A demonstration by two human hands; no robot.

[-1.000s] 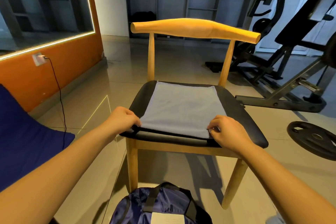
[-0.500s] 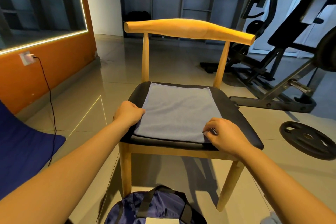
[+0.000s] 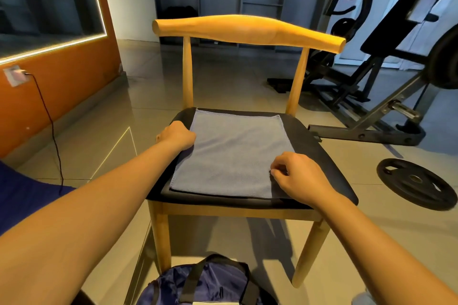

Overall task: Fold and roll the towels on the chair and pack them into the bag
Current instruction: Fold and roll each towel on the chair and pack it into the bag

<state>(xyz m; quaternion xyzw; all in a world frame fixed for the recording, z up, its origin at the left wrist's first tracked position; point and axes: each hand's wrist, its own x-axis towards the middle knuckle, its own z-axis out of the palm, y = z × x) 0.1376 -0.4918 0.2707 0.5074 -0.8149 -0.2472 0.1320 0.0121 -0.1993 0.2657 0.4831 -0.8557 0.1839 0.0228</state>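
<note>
A grey-blue towel (image 3: 233, 153) lies flat on the black seat of a wooden chair (image 3: 319, 153). My left hand (image 3: 177, 136) has curled fingers at the towel's left edge, about halfway along it. My right hand (image 3: 300, 176) pinches the towel's right edge near the front corner. A navy bag (image 3: 205, 285) with black straps sits on the floor below the chair's front edge, partly cut off by the frame.
Gym machine frame (image 3: 371, 111) and a black weight plate (image 3: 416, 183) stand on the tiled floor to the right. An orange wall (image 3: 62, 86) with a plugged-in cable runs along the left. A blue mat (image 3: 22, 195) lies at the left edge.
Both hands have slid from the towel's front corners farther back along its side edges, the left one more. The towel now lies fully on the seat instead of hanging over the front.
</note>
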